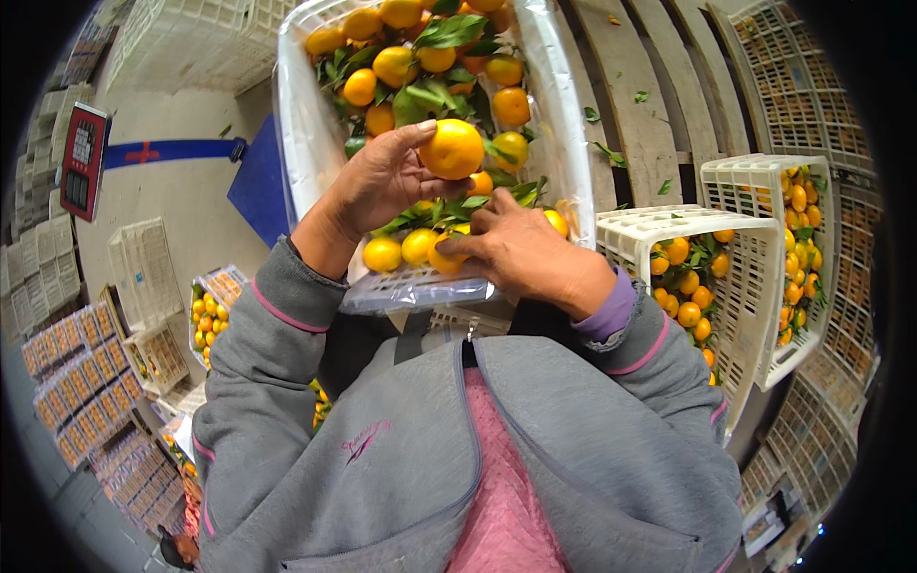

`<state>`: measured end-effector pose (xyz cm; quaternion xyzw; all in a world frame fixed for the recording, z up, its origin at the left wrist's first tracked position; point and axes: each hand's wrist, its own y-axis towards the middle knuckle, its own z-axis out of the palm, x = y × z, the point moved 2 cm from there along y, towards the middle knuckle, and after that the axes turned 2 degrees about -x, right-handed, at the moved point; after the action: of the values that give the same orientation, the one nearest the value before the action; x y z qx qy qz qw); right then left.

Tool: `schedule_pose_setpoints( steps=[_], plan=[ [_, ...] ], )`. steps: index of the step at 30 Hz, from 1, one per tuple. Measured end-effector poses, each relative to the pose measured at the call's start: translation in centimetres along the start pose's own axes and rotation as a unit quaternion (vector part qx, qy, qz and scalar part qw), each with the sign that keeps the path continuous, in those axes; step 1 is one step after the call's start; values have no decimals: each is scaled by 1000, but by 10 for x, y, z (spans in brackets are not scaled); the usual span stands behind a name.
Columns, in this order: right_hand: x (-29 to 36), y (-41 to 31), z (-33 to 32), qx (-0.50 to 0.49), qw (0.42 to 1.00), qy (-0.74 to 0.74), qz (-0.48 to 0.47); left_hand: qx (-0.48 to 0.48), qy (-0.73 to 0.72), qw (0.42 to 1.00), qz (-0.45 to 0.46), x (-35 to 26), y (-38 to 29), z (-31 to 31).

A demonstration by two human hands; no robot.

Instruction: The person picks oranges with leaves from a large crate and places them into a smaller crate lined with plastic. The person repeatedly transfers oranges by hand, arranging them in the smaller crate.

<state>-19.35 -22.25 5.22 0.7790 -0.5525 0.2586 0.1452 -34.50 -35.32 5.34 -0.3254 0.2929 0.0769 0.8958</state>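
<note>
A white plastic crate (584,136) lined with clear film stands before me, holding many orange citrus fruits with green leaves. Above the fruit, my left hand (387,172) holds one large orange citrus fruit (451,149) between thumb and fingers. My right hand (523,247) reaches into the near end of the crate, its fingers bent down among leaves. Its thumb touches an orange fruit (445,256) in the near row; whether the fingers grip anything under them is hidden. Another fruit (382,254) lies at the near left corner.
A blue scale platform (259,186) with a red display unit (84,161) is left of the crate. Wooden pallet slats (627,93) lie to the right. Fruit-filled white crates (688,215) stand at my right. Stacked printed boxes (86,336) and a person's head (179,548) are lower left.
</note>
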Motion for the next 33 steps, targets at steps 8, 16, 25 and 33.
schedule_pose_setpoints(
  steps=[8, 16, 25, 33],
  plan=[
    [5, 1, -4, 15, 1000, 18, 14, 1, -55, 998, 28, 31, -75, -34],
    [5, 3, -4, 25, 999, 21, 25, 37, -73, 995, 56, 29, -80, -25],
    [8, 2, -8, 35, 998, 26, 37, 13, 8, 997, 73, 27, -100, -4],
    [8, 1, -5, -1, 1000, 5, 7, -33, 138, 978, 151, 31, -125, 15]
  ],
)
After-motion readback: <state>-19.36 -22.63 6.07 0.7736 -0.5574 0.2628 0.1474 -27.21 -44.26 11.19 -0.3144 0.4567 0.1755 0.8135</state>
